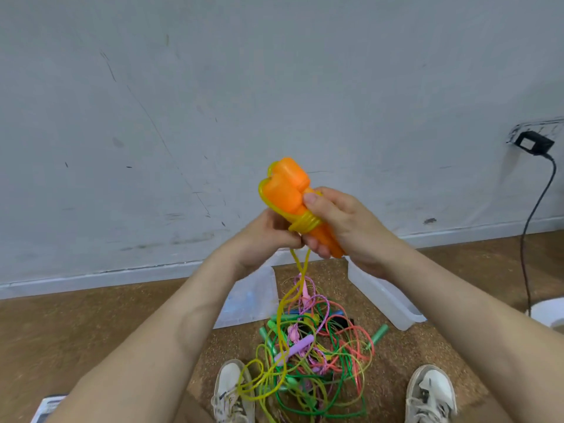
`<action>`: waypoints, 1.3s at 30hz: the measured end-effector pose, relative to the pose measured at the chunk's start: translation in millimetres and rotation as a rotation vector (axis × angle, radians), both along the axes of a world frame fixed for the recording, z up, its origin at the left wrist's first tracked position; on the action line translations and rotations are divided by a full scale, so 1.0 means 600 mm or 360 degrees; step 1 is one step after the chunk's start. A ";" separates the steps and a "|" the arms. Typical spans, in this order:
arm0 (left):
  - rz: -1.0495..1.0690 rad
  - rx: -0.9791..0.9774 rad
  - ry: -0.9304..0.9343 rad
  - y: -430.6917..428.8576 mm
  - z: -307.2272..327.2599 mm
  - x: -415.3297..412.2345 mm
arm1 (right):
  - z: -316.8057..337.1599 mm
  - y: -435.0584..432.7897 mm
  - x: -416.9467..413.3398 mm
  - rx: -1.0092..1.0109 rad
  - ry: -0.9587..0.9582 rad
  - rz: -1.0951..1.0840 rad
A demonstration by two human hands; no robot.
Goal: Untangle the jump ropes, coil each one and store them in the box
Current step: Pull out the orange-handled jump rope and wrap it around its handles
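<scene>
- The two orange handles (287, 190) of one jump rope are held together side by side, raised in front of the wall (183, 117), thick ends tilted up and to the left.
- Its yellow cord (305, 223) is wound in several turns around the middle of both handles; the loose length hangs down to the floor.
- The right hand (345, 227) is wrapped around the handles, thumb pressed on top just below the thick ends, fingers curled underneath.
- The left hand (268, 236) sits just beside it, fingers curled and pinching the yellow cord right under the wound turns.
- Below, a tangled pile (311, 355) of green, yellow, pink, red and purple ropes lies on the brown floor (91, 331) between two white shoes (232, 392).
- A clear box (384, 297) stands behind the pile to the right, by the wall; a second clear plastic piece (250, 297) lies to the left, lid or container I cannot tell.
- A black plug (534, 143) sits in the wall at far right, its cable (531, 224) hanging to the floor.
</scene>
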State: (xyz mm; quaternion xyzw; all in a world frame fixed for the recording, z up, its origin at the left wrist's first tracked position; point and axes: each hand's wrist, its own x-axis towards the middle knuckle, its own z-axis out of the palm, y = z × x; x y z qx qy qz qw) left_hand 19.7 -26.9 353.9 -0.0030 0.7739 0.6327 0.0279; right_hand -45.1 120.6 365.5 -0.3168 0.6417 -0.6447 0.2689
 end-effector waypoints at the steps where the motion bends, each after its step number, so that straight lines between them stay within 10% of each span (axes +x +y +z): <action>1: -0.0053 0.0165 -0.0020 0.008 0.000 -0.003 | 0.003 0.000 0.001 -0.0026 -0.0079 0.0021; 5: 0.0145 0.0256 -0.0095 0.001 -0.003 -0.011 | 0.004 0.015 -0.023 0.0039 -0.0161 -0.0074; 11: 0.0191 -0.1804 0.0224 -0.005 0.006 0.004 | -0.028 0.020 -0.057 0.0466 0.0480 -0.0367; 16: 0.0183 -0.2370 0.0582 0.045 0.004 0.022 | -0.041 0.025 -0.066 0.1086 0.1038 -0.0718; 20: 0.0132 -0.2185 0.0953 0.005 0.017 0.014 | -0.053 0.016 -0.034 0.1304 0.1577 -0.0439; 29: -0.0029 -0.1637 0.0694 -0.018 0.042 0.019 | -0.017 0.039 0.017 0.1132 0.2091 0.0085; 39: -0.0286 -0.0597 -0.0206 -0.027 0.054 0.023 | 0.001 0.051 0.038 0.0837 0.2030 0.0291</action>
